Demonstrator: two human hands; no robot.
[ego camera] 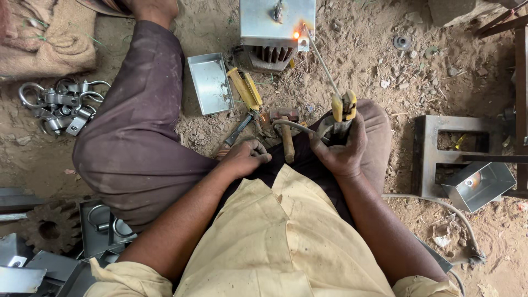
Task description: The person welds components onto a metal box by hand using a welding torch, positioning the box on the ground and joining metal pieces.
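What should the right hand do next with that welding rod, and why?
Probably hold the rod steady on the glowing spot of the metal box: the right hand has its grip on the electrode holder, and the left hand rests clear.

Bare sandy dirt floor (357,71), stone-littered, under flat daylight.

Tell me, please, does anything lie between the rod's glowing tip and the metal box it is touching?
Nothing visible does. The right hand grips the electrode holder, and its rod runs clear over bare ground to the glowing spot on the metal box.
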